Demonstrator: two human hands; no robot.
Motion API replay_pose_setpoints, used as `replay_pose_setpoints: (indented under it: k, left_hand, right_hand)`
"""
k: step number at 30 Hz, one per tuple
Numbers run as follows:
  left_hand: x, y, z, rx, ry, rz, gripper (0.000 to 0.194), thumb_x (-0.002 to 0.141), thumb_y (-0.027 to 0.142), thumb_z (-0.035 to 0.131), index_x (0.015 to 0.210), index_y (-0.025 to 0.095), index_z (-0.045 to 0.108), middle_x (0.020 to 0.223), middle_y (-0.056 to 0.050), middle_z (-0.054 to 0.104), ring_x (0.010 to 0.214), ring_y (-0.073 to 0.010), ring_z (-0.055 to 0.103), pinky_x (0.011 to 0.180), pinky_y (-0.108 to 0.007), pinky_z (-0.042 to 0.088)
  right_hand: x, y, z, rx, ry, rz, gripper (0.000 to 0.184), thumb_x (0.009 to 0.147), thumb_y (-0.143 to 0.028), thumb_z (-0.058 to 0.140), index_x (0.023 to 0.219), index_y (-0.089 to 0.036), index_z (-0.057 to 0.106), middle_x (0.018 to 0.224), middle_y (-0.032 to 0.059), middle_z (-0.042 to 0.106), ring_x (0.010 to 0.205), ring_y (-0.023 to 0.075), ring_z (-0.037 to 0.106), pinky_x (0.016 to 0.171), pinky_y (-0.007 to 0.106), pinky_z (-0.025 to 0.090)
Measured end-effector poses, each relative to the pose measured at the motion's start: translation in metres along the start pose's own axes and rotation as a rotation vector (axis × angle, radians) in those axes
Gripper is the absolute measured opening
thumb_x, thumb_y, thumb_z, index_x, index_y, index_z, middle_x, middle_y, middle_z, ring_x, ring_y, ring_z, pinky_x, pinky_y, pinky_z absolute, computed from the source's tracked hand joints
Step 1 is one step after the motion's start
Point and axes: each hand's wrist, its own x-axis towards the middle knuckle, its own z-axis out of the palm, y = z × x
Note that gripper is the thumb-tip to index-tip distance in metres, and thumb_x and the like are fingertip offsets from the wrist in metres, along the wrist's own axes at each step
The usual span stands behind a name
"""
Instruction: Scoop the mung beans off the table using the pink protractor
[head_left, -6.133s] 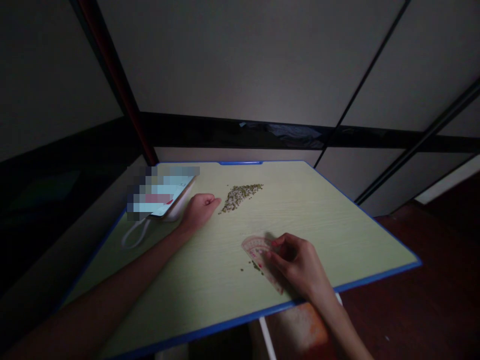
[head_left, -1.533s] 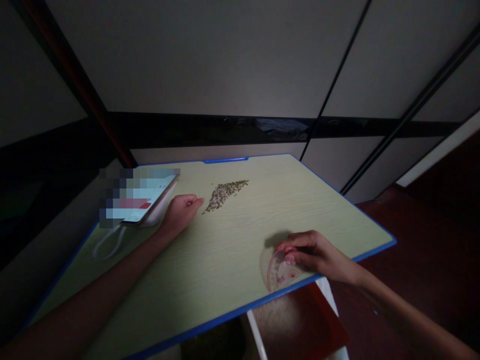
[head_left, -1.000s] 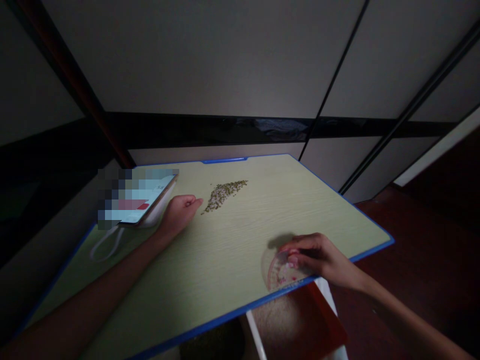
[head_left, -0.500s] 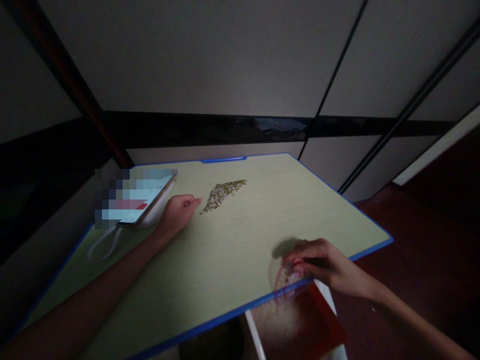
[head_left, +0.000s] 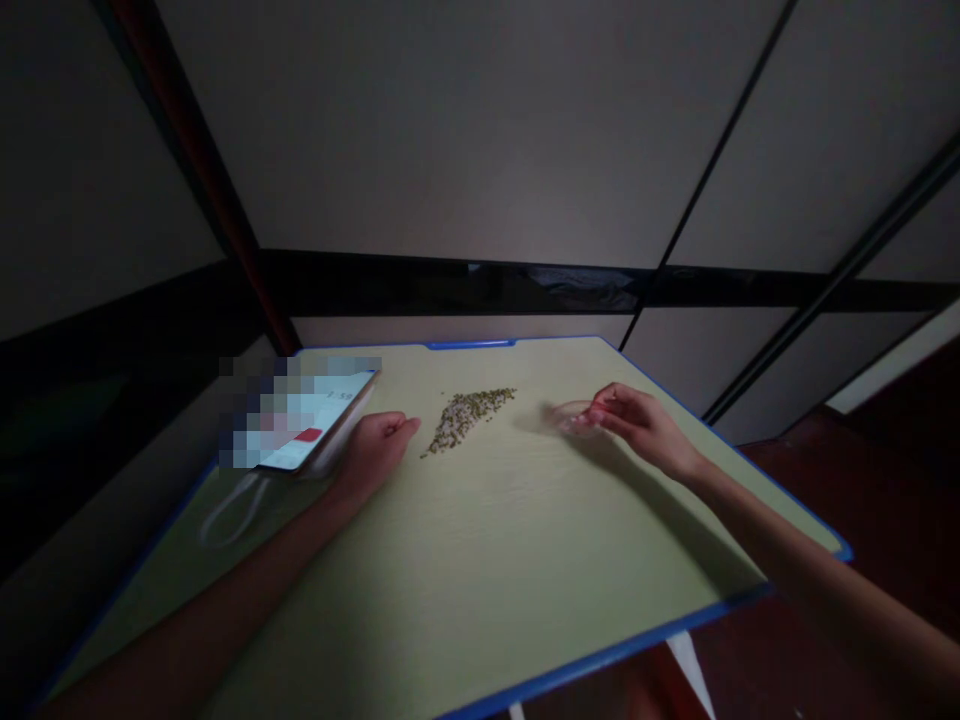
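My left hand (head_left: 381,447) is curled into a fist on the pale green tabletop, just left of a loose pile of small greenish and whitish grains (head_left: 459,420). Whatever its fingers hold, if anything, is hidden. Over the right part of the table, my right hand (head_left: 637,425) pinches the rim of a small clear plastic dish (head_left: 576,418). The dish is apart from the pile, to its right, and a few pale bits seem to show through it, though blur hides the details.
The table (head_left: 510,560) has a raised blue edge (head_left: 600,660). A lit phone or tablet (head_left: 322,420) leans at the left, with a white strap loop (head_left: 229,512) beside it. Below the near edge, part of a red and white container (head_left: 675,675) shows. Light cabinet panels (head_left: 465,150) stand behind.
My right hand has carried the clear dish from above the container at the near edge up and over the table towards the pile. The view has shifted; my left hand keeps its place.
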Motion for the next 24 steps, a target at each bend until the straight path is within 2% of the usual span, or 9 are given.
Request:
replay_pose_setpoints:
  k: [2,6,11,15,18,24]
  left_hand:
    - [0.0,0.0,-0.001,-0.015,0.013,-0.016,0.032,0.065,0.037,0.043,0.039,0.023,0.029,0.035,0.005,0.031,0.039,-0.0118,0.032,0.045,-0.027,0.025]
    - [0.001,-0.003,-0.001,-0.031,0.015,-0.031,0.032,0.064,0.038,0.043,0.04,0.023,0.028,0.036,0.005,0.031,0.04,-0.0121,0.034,0.045,-0.027,0.026]
    - [-0.001,-0.008,-0.001,-0.033,0.008,-0.057,0.032,0.065,0.04,0.042,0.042,0.023,0.027,0.038,0.006,0.031,0.04,-0.0121,0.034,0.045,-0.028,0.025]
    - [-0.001,-0.008,0.0,-0.034,0.002,-0.071,0.032,0.065,0.04,0.042,0.043,0.023,0.027,0.038,0.006,0.031,0.04,-0.012,0.034,0.045,-0.028,0.025]
    - [-0.001,-0.008,0.001,-0.036,-0.005,-0.075,0.032,0.065,0.04,0.042,0.043,0.023,0.027,0.039,0.006,0.03,0.041,-0.012,0.034,0.046,-0.027,0.025]
    - [-0.001,-0.007,0.001,-0.032,-0.017,-0.07,0.032,0.065,0.041,0.041,0.043,0.023,0.026,0.04,0.006,0.029,0.042,-0.012,0.032,0.046,-0.027,0.024]
  right_hand:
    - [0.034,0.016,0.007,-0.145,0.046,-0.075,0.031,0.078,-0.048,0.053,0.077,-0.016,0.054,0.074,0.0084,0.067,0.068,0.0193,0.064,0.061,0.03,0.049]
    - [0.089,0.036,0.032,-0.258,0.027,-0.143,0.023,0.08,-0.033,0.051,0.08,-0.013,0.062,0.086,0.0149,0.069,0.079,0.025,0.063,0.073,0.037,0.046]
    - [0.128,0.034,0.07,-0.286,-0.111,-0.252,0.027,0.082,-0.022,0.045,0.087,-0.009,0.068,0.088,0.0141,0.071,0.08,0.0249,0.063,0.075,0.035,0.045]
    - [0.14,0.021,0.096,-0.262,-0.282,-0.347,0.029,0.079,-0.012,0.044,0.093,-0.008,0.07,0.092,0.0107,0.071,0.083,0.0219,0.064,0.075,0.031,0.047]
    - [0.14,0.013,0.106,-0.241,-0.384,-0.388,0.032,0.08,-0.01,0.044,0.099,-0.009,0.069,0.093,0.008,0.072,0.084,0.0201,0.065,0.074,0.028,0.047]
    - [0.119,0.006,0.1,-0.222,-0.486,-0.411,0.033,0.082,-0.009,0.043,0.104,-0.013,0.068,0.099,0.0065,0.071,0.091,0.0186,0.066,0.081,0.029,0.048]
